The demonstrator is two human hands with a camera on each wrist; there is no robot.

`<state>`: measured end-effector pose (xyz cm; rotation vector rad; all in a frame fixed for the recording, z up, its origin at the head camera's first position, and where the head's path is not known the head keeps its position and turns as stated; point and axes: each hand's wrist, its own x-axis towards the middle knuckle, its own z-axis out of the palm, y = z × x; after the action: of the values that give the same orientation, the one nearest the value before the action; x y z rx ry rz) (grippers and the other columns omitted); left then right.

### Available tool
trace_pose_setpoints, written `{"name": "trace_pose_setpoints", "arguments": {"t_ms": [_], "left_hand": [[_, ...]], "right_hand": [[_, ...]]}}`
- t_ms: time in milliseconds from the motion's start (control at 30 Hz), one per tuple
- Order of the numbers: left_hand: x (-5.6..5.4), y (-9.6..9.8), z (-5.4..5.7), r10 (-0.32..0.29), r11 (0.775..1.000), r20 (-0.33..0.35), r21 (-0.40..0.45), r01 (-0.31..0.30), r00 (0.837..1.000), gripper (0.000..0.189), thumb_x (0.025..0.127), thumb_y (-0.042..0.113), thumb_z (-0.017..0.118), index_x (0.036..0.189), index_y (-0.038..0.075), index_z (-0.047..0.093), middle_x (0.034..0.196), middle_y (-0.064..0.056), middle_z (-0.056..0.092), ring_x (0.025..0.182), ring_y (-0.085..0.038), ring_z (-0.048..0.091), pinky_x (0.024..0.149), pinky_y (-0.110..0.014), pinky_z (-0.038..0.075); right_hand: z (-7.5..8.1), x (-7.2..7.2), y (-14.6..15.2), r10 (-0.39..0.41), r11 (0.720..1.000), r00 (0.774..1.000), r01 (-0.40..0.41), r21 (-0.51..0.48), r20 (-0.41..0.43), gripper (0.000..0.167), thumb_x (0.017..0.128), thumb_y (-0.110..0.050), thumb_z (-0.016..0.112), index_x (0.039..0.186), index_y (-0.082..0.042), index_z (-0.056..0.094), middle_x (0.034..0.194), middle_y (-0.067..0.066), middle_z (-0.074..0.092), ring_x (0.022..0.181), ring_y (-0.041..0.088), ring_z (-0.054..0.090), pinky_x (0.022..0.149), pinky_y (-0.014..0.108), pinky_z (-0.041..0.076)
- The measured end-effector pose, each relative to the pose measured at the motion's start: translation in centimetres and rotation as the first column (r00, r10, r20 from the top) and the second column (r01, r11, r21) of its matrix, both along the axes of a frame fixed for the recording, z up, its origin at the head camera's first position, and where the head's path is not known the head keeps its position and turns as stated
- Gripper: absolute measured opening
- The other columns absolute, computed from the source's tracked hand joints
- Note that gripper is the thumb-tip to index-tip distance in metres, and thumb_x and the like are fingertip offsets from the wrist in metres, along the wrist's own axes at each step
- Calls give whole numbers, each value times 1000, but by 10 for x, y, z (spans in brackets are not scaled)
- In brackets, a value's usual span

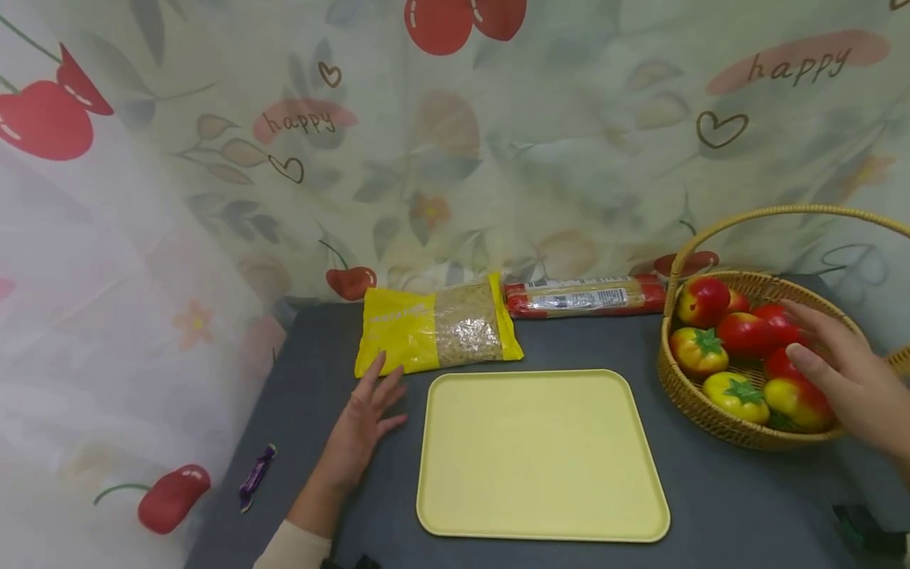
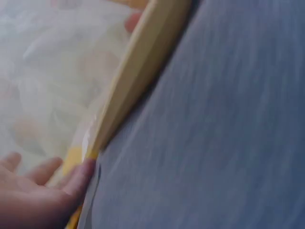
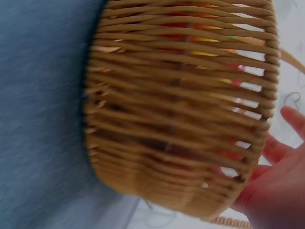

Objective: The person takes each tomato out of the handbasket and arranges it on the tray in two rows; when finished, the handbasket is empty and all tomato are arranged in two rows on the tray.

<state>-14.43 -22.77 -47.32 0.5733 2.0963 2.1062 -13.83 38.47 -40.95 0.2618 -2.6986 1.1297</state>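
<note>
My left hand hovers with spread fingers left of the pale yellow tray, its fingertips overlapping the lower edge of a yellow bag with a see-through panel. It holds nothing. My right hand reaches over the right side of a wicker basket, thumb and fingers apart above the fruit. In the basket lie several shiny red and yellow fruits, some with green leafy tops. The right wrist view has the woven basket side up close, with the hand at its rim.
A red-ended clear packet of long pale sticks lies at the back beside the yellow bag. A small purple wrapped candy sits at the left table edge. The basket's tall handle arches up. A printed curtain hangs behind the grey table.
</note>
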Motion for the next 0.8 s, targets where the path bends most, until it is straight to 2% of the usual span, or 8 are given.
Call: {"name": "trace_pose_setpoints", "arguments": {"t_ms": [100, 167, 267, 333, 367, 600, 700, 800], "left_hand": [[2, 9, -7, -33, 994, 102, 110, 22, 994, 82, 113, 68, 21, 178, 21, 3, 175, -28, 19, 158, -53, 21, 117, -59, 43], [3, 15, -11, -48, 989, 140, 145, 28, 989, 82, 113, 68, 21, 177, 21, 3, 176, -26, 19, 159, -50, 21, 119, -57, 42], [5, 19, -16, -63, 988, 176, 150, 37, 982, 78, 115, 63, 18, 177, 19, 4, 176, -24, 21, 160, -45, 22, 122, -55, 38], [5, 20, -19, -63, 988, 201, 153, 32, 978, 75, 116, 60, 18, 177, 18, 5, 176, -24, 23, 161, -41, 23, 124, -51, 37], [6, 21, -19, -57, 988, 213, 152, 24, 975, 73, 118, 57, 19, 177, 17, 6, 175, -24, 24, 161, -39, 24, 124, -50, 36], [3, 23, -24, 25, 999, 265, 30, -35, 964, 64, 119, 28, 48, 176, 21, 20, 173, -12, 35, 157, -27, 36, 122, -42, 40], [1, 23, -26, 69, 997, 280, -39, -60, 958, 74, 112, 21, 66, 174, 26, 27, 171, -6, 40, 155, -22, 40, 121, -40, 41], [1, 22, -28, 83, 996, 276, -59, -69, 958, 80, 107, 16, 74, 173, 25, 30, 170, -6, 41, 155, -24, 40, 122, -43, 41]], "right_hand": [[-8, 5, 4, -18, 1000, 999, 17, 21, 27, 65, 116, -18, 50, 169, 6, 23, 164, 43, 26, 134, 69, 32, 111, 9, 12], [-9, 9, 6, -48, 997, 997, 44, 60, 58, 67, 115, -22, 56, 167, 9, 27, 160, 45, 30, 132, 68, 35, 114, 12, 25], [-10, 11, 9, -81, 989, 990, 66, 130, 115, 73, 111, -29, 66, 162, 12, 34, 151, 46, 37, 124, 68, 43, 85, 8, 47], [-10, 10, 11, -80, 984, 987, 56, 168, 140, 74, 108, -31, 72, 159, 13, 41, 146, 45, 42, 122, 67, 47, 74, 9, 48], [-12, 8, 12, -68, 983, 988, 42, 180, 137, 72, 106, -30, 75, 157, 12, 45, 143, 43, 46, 118, 64, 51, 66, 4, 37], [-22, 0, 21, 82, 939, 996, -65, 337, -36, 62, 82, -8, 96, 136, 4, 68, 125, 32, 67, 107, 46, 60, 76, 10, 35], [-24, -2, 23, 137, 900, 988, -94, 425, -73, 64, 71, -3, 100, 128, 3, 71, 120, 30, 70, 103, 45, 64, 79, 25, 45], [-25, -3, 21, 137, 883, 990, -108, 457, -30, 61, 74, -6, 99, 126, 4, 71, 120, 30, 69, 103, 50, 65, 80, 45, 51]]}}
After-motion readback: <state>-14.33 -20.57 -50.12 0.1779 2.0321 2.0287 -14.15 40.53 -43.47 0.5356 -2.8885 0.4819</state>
